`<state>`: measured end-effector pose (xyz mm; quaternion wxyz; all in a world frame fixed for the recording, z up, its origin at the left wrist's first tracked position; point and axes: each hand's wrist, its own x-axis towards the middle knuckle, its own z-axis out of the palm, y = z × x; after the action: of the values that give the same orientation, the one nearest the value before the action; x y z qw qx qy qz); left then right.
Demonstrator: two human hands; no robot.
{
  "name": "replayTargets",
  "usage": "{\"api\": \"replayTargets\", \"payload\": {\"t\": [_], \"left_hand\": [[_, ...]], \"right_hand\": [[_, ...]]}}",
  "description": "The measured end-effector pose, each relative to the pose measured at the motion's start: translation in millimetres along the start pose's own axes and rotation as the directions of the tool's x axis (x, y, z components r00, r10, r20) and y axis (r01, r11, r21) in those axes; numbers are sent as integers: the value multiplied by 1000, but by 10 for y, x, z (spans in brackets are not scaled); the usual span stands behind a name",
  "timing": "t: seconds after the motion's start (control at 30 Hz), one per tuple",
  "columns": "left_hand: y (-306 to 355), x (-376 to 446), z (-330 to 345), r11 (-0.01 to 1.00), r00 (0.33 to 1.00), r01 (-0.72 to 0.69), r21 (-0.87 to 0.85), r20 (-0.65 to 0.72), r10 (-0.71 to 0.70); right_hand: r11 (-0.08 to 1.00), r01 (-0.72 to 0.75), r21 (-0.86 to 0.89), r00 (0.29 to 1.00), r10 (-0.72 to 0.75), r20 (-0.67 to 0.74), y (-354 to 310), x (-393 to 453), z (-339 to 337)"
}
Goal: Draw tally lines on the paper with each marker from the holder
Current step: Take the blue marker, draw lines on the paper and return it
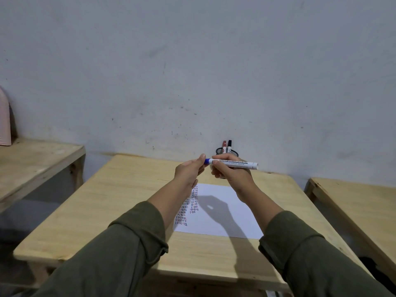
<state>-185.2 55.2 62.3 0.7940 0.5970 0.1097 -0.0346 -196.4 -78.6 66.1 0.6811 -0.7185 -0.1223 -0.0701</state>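
Both hands are raised above the wooden table (120, 196). My right hand (230, 171) grips the white barrel of a blue marker (233, 164), held level. My left hand (189, 171) pinches its blue cap end with fingertips. Below lies a white paper (227, 211) with columns of short blue, red and dark tally lines along its left side, partly hidden by my left forearm. Behind my right hand stands a black mesh holder (220, 150) by the wall, with a red marker (224, 145) and a black marker (229, 145) upright in it.
A grey scuffed wall rises directly behind the table. Another wooden bench (32, 163) is at the left with a pink object (4, 118) on it. A third wooden table (360, 206) stands at the right, across a narrow gap.
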Motion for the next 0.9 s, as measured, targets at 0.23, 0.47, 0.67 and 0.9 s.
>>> {"api": "replayTargets", "payload": {"t": [0.23,0.47,0.67,0.9], "left_hand": [[-6,-20,79,976,996,44,-215,83,-27],[94,65,58,979,998,-63,-192,-16,61],[251,273,38,991,995,-90,-96,24,92],[333,675,272,931,966,-255,261,114,233]], "right_hand": [[972,-53,229,998,55,-2,21,-19,-23],[924,-129,360,986,79,150,-9,-12,-98],[909,-272,317,942,184,282,-39,71,-249],[980,-154,129,985,143,93,117,477,-420]]}}
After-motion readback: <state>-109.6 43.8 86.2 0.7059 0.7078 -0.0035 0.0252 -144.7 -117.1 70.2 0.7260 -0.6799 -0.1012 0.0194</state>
